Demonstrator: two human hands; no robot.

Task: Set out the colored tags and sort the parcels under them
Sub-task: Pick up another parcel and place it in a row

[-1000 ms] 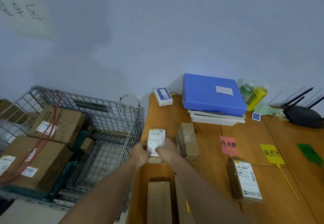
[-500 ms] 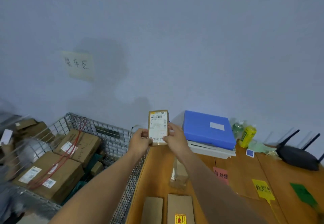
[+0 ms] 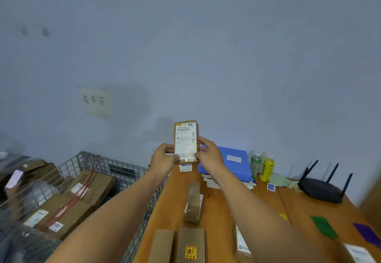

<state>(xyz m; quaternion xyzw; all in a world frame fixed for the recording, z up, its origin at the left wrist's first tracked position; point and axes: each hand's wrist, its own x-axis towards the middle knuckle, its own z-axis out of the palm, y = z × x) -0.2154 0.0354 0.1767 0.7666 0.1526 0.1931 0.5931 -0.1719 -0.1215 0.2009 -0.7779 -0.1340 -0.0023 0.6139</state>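
Two hands hold one small brown parcel [image 3: 186, 142] upright in the air, in front of the wall and above the far left end of the wooden table [image 3: 175, 192]. The left hand [image 3: 164, 157] pinches its lower left edge and the right hand [image 3: 209, 155] clasps its right edge, the hands apart with the parcel between them. The white shipping label faces the camera: a yellow logo at top left, a barcode, a printed line that seems to read "108A 0085 00 P00", and "0085" lower down; the finer print is too small to read. A pale note [image 3: 95, 102] on the wall carries three handwritten Chinese characters. On the table near the camera, a flat parcel [image 3: 191, 244] bears a yellow and red sticker, and another parcel [image 3: 193, 203] stands on edge beyond it. A green tag [image 3: 323, 226] and a purple tag [image 3: 369, 235] lie at the right, with a sliver of yellow tag [image 3: 284, 217] beside the right forearm. A second ago the held parcel was low over the table with both hands on it; it has since been lifted to eye level. The view has tipped upward too, so the pink tag is now hidden and the purple one has come into sight.
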